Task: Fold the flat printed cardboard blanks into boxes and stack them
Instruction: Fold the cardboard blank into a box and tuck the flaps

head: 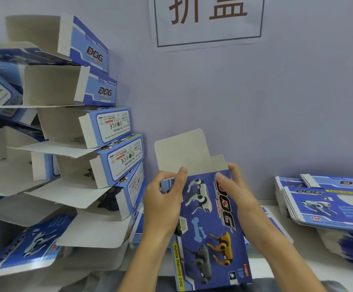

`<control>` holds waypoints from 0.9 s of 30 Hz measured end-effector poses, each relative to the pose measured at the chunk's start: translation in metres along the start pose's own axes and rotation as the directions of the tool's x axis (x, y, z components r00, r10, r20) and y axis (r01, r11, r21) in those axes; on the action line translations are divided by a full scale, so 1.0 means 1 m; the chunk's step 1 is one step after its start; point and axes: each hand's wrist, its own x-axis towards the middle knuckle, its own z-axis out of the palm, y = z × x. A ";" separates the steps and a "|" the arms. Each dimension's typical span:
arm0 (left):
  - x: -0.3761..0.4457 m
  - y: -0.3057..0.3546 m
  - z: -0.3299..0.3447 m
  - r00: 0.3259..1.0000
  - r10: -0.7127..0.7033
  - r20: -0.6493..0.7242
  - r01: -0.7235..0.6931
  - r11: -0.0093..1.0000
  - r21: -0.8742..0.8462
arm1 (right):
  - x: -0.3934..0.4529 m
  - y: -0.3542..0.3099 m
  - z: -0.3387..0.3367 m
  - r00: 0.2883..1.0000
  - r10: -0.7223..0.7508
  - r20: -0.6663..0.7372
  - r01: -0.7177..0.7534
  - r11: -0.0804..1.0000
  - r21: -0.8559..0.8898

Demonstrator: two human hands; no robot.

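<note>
A blue printed box blank (209,232) with robot dogs and the word DOG stands on end in front of me, its grey top flaps (182,152) pointing up. My left hand (163,199) grips its upper left edge, thumb on the printed face. My right hand (234,192) holds the upper right edge, thumb on the front, fingers behind. A tall stack of folded boxes (99,131) with open flaps leans at the left. A pile of flat blanks (327,203) lies at the right.
A lilac wall (255,112) stands close behind, with a paper sign (207,20) taped on it. A white table (297,268) runs under the piles. More flat blanks (137,228) lie under the box in my hands.
</note>
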 end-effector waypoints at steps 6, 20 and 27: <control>-0.006 0.005 0.010 0.997 0.013 0.074 -0.007 0.996 -0.089 | -0.007 -0.011 0.001 0.982 -0.142 -0.125 0.132 0.987 -0.088; -0.009 0.003 0.010 0.993 -0.018 0.120 0.028 0.996 -0.085 | -0.008 0.007 0.004 0.965 -0.117 -0.234 0.106 0.993 -0.058; 0.000 0.002 -0.001 0.979 -0.170 0.113 0.176 0.983 -0.050 | -0.006 0.002 0.000 0.978 -0.034 -0.205 0.024 0.998 -0.054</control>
